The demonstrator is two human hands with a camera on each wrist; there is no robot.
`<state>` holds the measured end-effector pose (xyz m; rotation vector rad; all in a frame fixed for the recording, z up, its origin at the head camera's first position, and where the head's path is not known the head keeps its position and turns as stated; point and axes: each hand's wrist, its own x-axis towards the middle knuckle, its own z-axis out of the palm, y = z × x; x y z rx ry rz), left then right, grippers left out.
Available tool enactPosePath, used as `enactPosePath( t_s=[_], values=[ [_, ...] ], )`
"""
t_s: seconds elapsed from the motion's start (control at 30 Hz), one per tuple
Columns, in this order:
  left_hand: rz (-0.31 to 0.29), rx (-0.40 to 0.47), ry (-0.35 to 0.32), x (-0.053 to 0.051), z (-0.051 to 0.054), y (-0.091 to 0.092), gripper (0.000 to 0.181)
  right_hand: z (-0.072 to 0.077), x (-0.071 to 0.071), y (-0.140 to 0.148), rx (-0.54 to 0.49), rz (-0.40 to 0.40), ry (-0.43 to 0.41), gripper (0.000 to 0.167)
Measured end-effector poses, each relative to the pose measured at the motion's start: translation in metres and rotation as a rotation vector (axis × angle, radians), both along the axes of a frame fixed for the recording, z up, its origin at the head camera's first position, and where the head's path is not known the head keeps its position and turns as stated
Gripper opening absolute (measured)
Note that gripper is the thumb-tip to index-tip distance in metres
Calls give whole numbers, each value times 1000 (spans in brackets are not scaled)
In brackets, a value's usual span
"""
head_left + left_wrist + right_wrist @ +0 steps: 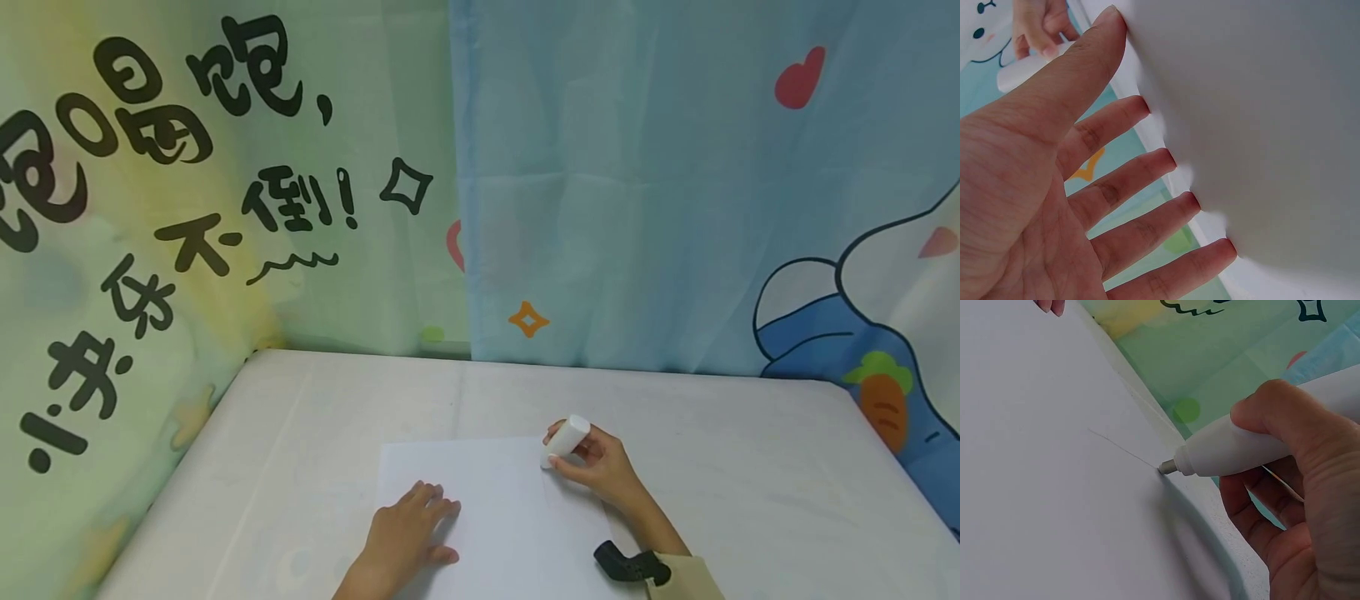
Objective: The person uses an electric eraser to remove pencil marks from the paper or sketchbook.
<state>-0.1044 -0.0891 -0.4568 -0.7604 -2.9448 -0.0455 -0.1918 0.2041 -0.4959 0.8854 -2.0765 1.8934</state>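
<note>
A thick white pen-like tool (567, 437) is gripped by my right hand (603, 471) near the upper right of a white paper sheet (487, 500). In the right wrist view the tool (1235, 447) tilts down, its grey tip touching the sheet (1054, 487) at one end of a thin faint line (1119, 447). My left hand (408, 533) rests on the left part of the sheet. Seen in the left wrist view, the left hand (1041, 162) has its fingers spread and fairly straight, fingertips on the paper (1241, 125).
The sheet lies on a table with a white cover (285, 450). Behind stand a green curtain with black lettering (375, 292) and a blue curtain (637, 208) with cartoon prints. A black strap (630, 564) sits at my right wrist by a pale sleeve (686, 579).
</note>
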Motion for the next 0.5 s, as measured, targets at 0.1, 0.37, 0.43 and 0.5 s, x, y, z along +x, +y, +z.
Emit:
enactPosePath(
  t_s=[0.1, 0.37, 0.43, 0.5],
  values=[
    [8, 6, -28, -1, 0, 0, 57, -2, -1, 0, -4, -6, 7, 38],
    [13, 28, -61, -2, 0, 1, 57, -4, -2, 0, 1, -39, 27, 39],
    [12, 31, -63, -2, 0, 0, 57, -4, -2, 0, -1, -42, 34, 39],
    [10, 29, -60, -2, 0, 0, 56, -4, -3, 0, -2, -42, 41, 39]
  ],
)
